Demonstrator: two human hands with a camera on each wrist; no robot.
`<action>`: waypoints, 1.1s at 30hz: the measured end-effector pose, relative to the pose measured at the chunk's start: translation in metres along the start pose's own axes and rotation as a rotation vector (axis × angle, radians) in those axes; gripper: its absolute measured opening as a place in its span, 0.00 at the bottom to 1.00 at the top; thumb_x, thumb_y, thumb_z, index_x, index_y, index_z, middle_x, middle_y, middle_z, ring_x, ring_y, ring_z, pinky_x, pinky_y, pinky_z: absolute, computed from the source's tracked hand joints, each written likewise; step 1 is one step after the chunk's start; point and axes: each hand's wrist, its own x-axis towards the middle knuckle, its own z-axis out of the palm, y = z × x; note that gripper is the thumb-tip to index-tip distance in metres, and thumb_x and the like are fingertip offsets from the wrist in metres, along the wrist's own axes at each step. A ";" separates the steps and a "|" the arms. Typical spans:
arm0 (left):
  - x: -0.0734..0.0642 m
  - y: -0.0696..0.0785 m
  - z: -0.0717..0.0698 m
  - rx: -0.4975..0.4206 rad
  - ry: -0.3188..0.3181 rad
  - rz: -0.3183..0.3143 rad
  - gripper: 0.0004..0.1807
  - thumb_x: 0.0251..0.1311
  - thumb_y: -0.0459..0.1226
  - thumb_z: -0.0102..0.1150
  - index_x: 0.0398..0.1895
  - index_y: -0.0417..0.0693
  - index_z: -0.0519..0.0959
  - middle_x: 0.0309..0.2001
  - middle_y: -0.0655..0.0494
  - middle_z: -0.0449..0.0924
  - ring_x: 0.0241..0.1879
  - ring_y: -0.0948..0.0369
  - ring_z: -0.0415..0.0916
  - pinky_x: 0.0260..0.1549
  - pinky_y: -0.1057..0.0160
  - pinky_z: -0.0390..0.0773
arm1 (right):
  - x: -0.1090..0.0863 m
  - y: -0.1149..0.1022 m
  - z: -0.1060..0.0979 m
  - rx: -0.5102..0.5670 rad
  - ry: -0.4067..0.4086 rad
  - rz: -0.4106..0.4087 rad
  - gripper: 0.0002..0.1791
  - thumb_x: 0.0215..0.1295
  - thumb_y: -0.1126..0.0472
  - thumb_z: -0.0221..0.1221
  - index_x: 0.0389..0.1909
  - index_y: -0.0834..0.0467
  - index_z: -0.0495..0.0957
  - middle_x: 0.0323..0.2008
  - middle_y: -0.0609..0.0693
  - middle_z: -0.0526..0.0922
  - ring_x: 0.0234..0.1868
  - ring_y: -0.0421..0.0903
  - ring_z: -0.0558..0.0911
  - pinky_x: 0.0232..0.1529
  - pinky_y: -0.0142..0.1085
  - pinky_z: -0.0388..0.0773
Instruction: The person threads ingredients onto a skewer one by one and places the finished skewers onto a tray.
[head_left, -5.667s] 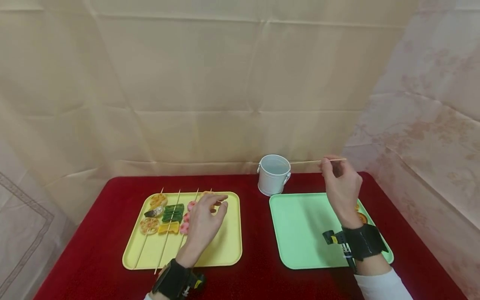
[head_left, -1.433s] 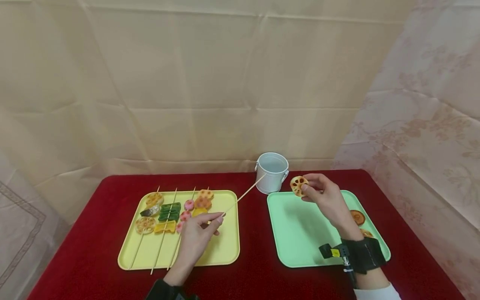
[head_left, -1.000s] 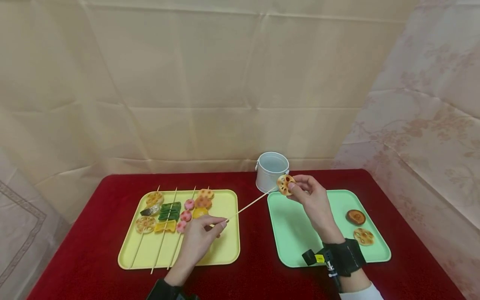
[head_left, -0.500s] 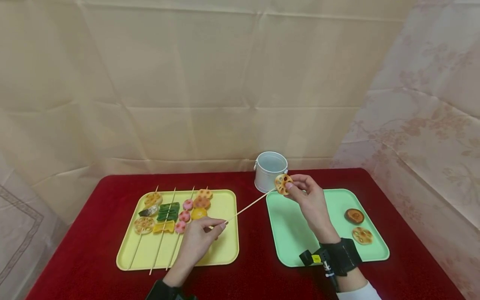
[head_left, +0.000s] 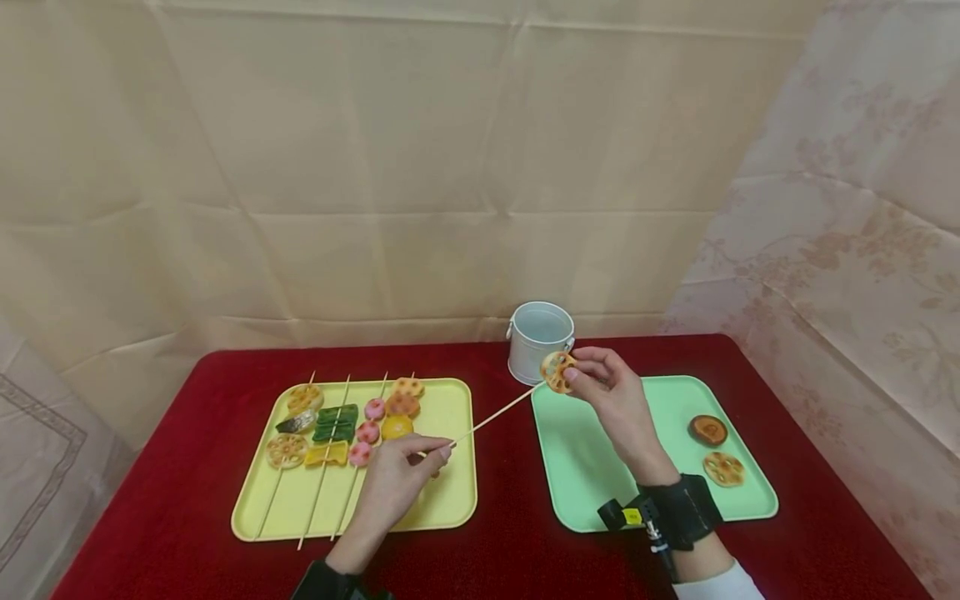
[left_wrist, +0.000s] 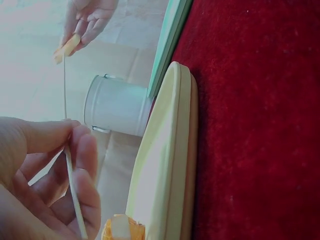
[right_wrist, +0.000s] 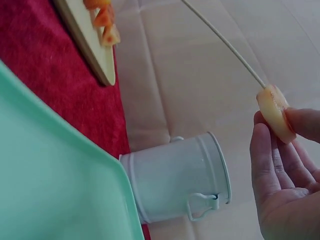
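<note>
My left hand (head_left: 397,479) pinches a thin wooden skewer (head_left: 498,414) between thumb and fingers, above the yellow tray (head_left: 453,500). The skewer slants up to the right. In my right hand (head_left: 617,404), thumb and fingers pinch a round lotus root slice (head_left: 557,372) with holes through it, held near the white bucket. The skewer's far end meets the rim of the slice (right_wrist: 275,112) in the right wrist view; how deep it goes in cannot be told. The left wrist view shows the skewer (left_wrist: 65,90) running from my left fingers to the slice.
The white bucket (head_left: 538,354) stands behind the green tray (head_left: 581,492). A brown round slice (head_left: 708,430) and another lotus root slice (head_left: 723,469) lie on that tray. Filled skewers with green pieces (head_left: 335,423) and pink pieces (head_left: 367,432) lie on the yellow tray.
The skewer, earlier in my right hand, is now in my left. My right hand has taken a lotus root slice and brought it left to the skewer's end. Lately it shifts only slightly left.
</note>
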 end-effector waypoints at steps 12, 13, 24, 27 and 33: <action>0.003 0.009 0.011 0.200 -0.007 0.138 0.03 0.61 0.41 0.73 0.32 0.54 0.92 0.32 0.66 0.88 0.27 0.67 0.79 0.27 0.68 0.73 | -0.001 -0.005 0.005 0.000 -0.032 0.104 0.25 0.72 0.52 0.66 0.61 0.63 0.76 0.51 0.57 0.85 0.47 0.47 0.85 0.53 0.37 0.82; 0.003 0.010 0.012 0.186 -0.018 0.138 0.03 0.61 0.41 0.74 0.33 0.54 0.92 0.32 0.64 0.89 0.27 0.66 0.80 0.27 0.68 0.73 | 0.000 -0.006 0.006 0.016 -0.034 0.109 0.25 0.72 0.52 0.65 0.61 0.63 0.76 0.51 0.57 0.85 0.47 0.47 0.85 0.53 0.36 0.82; 0.003 0.021 0.027 -0.192 -0.236 0.043 0.08 0.67 0.35 0.69 0.38 0.36 0.90 0.26 0.51 0.88 0.26 0.57 0.86 0.25 0.69 0.80 | 0.003 -0.004 0.017 0.177 -0.022 0.141 0.23 0.71 0.57 0.67 0.59 0.68 0.77 0.48 0.55 0.87 0.46 0.47 0.87 0.52 0.37 0.83; 0.003 0.022 0.031 -0.221 -0.231 0.043 0.08 0.67 0.35 0.68 0.38 0.35 0.89 0.26 0.50 0.88 0.25 0.56 0.86 0.25 0.68 0.81 | 0.001 -0.001 0.021 0.154 -0.025 0.142 0.23 0.71 0.57 0.67 0.58 0.68 0.78 0.47 0.58 0.88 0.45 0.47 0.88 0.52 0.38 0.83; 0.005 0.025 0.036 -0.312 -0.236 -0.018 0.09 0.68 0.34 0.66 0.39 0.33 0.89 0.26 0.47 0.87 0.25 0.60 0.84 0.26 0.67 0.82 | -0.005 0.004 0.029 0.112 -0.052 0.142 0.19 0.71 0.60 0.67 0.55 0.68 0.79 0.46 0.59 0.88 0.45 0.48 0.88 0.51 0.39 0.84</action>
